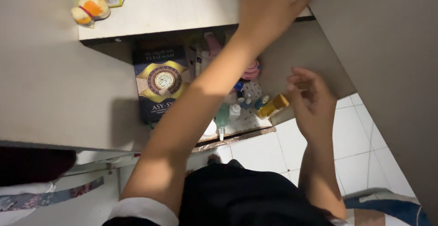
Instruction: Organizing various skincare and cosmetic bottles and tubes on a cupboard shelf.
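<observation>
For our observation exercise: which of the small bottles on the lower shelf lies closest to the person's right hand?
The yellow bottle with the gold cap, just beside the right hand; the white and teal bottles sit further left.

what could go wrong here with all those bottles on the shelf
The right hand hovers by the gold-capped bottle at the shelf's front edge; a nudge might tip it onto the tiled floor. The left arm crosses over the crowded bottles and might topple some.

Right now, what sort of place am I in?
Probably a bedroom or bathroom corner at home: a low shelf crowded with toiletry bottles, a dark book beside them, a plush toy on top, white floor tiles.
</observation>
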